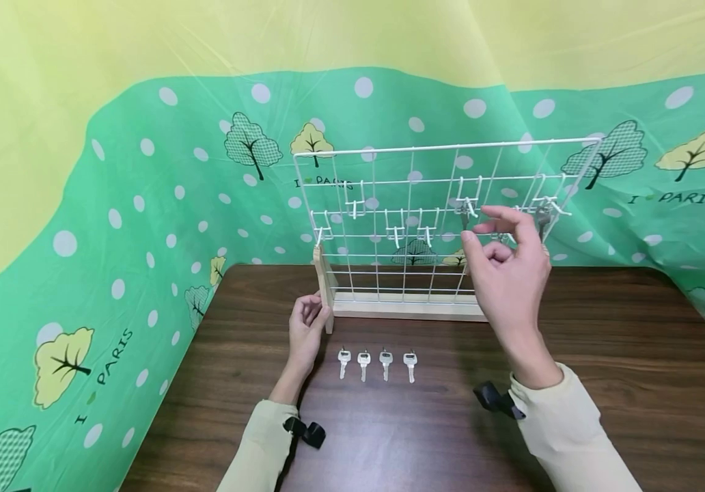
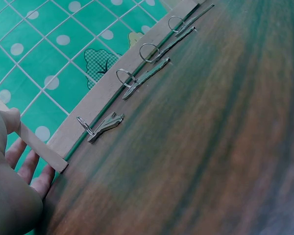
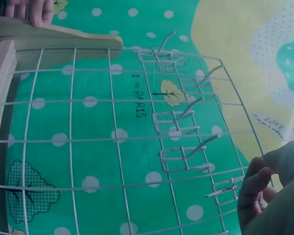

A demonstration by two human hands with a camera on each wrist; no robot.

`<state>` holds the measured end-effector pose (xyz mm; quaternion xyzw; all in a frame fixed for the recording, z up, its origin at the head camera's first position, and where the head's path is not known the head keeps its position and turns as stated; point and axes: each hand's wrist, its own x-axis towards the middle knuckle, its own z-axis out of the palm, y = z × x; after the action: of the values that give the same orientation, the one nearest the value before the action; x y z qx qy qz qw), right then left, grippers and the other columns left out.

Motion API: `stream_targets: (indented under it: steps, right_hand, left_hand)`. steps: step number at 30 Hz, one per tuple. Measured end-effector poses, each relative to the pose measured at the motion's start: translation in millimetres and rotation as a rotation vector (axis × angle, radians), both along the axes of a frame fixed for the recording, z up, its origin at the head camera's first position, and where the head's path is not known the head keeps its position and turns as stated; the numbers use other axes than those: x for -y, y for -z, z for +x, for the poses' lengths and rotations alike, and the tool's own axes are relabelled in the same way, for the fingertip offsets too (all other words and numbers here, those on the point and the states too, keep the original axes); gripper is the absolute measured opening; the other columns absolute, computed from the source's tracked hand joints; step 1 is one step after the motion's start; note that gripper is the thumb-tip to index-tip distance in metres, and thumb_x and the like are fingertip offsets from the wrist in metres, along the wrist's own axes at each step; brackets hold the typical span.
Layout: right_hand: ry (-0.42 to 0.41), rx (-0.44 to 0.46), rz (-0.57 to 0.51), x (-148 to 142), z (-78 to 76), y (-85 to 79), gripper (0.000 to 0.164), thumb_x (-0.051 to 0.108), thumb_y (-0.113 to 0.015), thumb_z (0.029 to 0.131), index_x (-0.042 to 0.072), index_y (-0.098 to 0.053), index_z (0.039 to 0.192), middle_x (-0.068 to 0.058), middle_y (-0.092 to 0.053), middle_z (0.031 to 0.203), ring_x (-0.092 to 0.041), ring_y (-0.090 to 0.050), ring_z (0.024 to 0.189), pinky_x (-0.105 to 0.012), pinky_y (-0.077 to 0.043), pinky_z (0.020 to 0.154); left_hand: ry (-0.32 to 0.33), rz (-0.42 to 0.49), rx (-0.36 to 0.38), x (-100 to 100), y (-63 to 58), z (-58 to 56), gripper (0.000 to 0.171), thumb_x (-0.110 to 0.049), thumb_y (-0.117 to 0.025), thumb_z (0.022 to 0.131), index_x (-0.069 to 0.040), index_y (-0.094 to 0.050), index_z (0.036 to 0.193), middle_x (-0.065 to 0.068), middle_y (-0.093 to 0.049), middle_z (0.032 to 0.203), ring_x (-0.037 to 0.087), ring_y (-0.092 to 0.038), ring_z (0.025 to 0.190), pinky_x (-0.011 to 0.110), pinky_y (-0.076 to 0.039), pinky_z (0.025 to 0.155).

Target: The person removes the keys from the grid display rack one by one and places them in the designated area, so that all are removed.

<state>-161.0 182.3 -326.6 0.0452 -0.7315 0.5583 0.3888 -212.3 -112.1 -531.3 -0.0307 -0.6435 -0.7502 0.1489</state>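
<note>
Head view, loose keys [image 1: 386, 357]: we list four, ringed, in a row on the bench [image 1: 389, 437] before the wire rack [image 1: 414, 148].
Head view, right grip [image 1: 512, 263]: fingers bent beside a hung key [image 1: 465, 221]; we see nothing pinched.
Left wrist view, left grip [image 2: 14, 181]: pinching the wooden end support [image 2: 39, 149]; we judge that a loosened hold could let the rack slide under a push.
Right wrist view, hooks [image 3: 202, 146]: arms jutting out; we judge that a brushing knuckle could knock the hung key off.
</note>
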Motion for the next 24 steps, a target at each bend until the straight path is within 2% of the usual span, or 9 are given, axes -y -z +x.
stream_targets:
  steps: [2,3,7,8,10,15,17,24]
  right_hand:
    - [0.012,0.045,0.04,-0.6,-1.8,-2.1,0.043,0.003,-0.081,0.098,0.009,-0.07,0.14,0.003,-0.069,0.107,0.002,-0.06,0.054,-0.008,-0.041,0.068]
    - [0.016,0.069,0.059,-0.9,-2.5,-3.1,0.045,0.005,-0.081,0.098,0.01,-0.068,0.141,0.003,-0.069,0.109,0.003,-0.061,0.054,-0.011,-0.042,0.085]
    - [0.033,0.149,0.117,-0.1,-6.0,-6.2,0.05,0.009,-0.081,0.1,0.014,-0.065,0.146,0.001,-0.068,0.114,0.005,-0.06,0.054,-0.016,-0.042,0.087]
    - [0.043,0.159,0.126,0.4,-6.9,-6.8,0.049,0.01,-0.081,0.1,0.015,-0.065,0.146,0.0,-0.069,0.115,0.006,-0.059,0.054,-0.014,-0.044,0.073]
    - [0.061,0.168,0.141,1.4,-8.3,-8.0,0.048,0.012,-0.081,0.1,0.015,-0.066,0.145,-0.002,-0.071,0.116,0.007,-0.058,0.055,-0.018,-0.041,0.06]
    - [0.094,0.19,0.175,2.2,-10.7,-11.6,0.044,0.015,-0.081,0.101,0.014,-0.065,0.142,-0.001,-0.073,0.116,0.008,-0.057,0.056,-0.022,-0.038,0.06]
    - [0.098,0.204,0.181,2.2,-12.0,-12.9,0.043,0.016,-0.08,0.102,0.014,-0.064,0.142,0.001,-0.072,0.116,0.007,-0.058,0.056,-0.022,-0.038,0.054]
    - [0.105,0.235,0.187,1.7,-16.8,-15.2,0.036,0.021,-0.077,0.104,0.009,-0.062,0.135,0.002,-0.07,0.11,0.006,-0.057,0.054,-0.021,-0.036,0.049]
  left_hand:
    - [0.001,-0.003,0.001,0.2,0.0,0.1,0.027,0.011,-0.068,0.102,0.019,-0.052,0.123,0.033,-0.064,0.146,0.011,-0.065,0.126,0.049,-0.042,0.127]
    - [0.001,-0.005,0.001,0.2,-0.3,0.2,0.027,0.011,-0.068,0.102,0.019,-0.052,0.123,0.033,-0.064,0.146,0.011,-0.065,0.126,0.048,-0.042,0.127]
    - [0.002,-0.006,0.002,0.0,-1.0,0.7,0.027,0.011,-0.069,0.102,0.018,-0.052,0.123,0.032,-0.065,0.146,0.011,-0.065,0.126,0.045,-0.043,0.126]
    - [0.003,-0.004,0.003,0.0,-1.2,0.9,0.027,0.011,-0.069,0.102,0.018,-0.052,0.123,0.032,-0.065,0.146,0.012,-0.065,0.126,0.045,-0.044,0.125]
    - [0.004,-0.002,0.007,-0.1,-1.3,1.1,0.027,0.011,-0.069,0.102,0.018,-0.052,0.123,0.031,-0.065,0.147,0.013,-0.065,0.127,0.045,-0.044,0.125]
    - [0.008,0.005,0.015,0.2,-0.7,1.1,0.028,0.011,-0.068,0.102,0.018,-0.051,0.123,0.031,-0.064,0.147,0.017,-0.064,0.129,0.045,-0.045,0.125]
    - [0.01,0.008,0.016,0.2,-0.5,1.0,0.028,0.011,-0.069,0.102,0.019,-0.051,0.123,0.031,-0.064,0.147,0.017,-0.064,0.129,0.044,-0.045,0.125]
    - [0.007,0.004,0.003,-0.1,-0.3,0.1,0.028,0.011,-0.068,0.102,0.019,-0.051,0.124,0.031,-0.065,0.146,0.012,-0.065,0.126,0.042,-0.046,0.123]
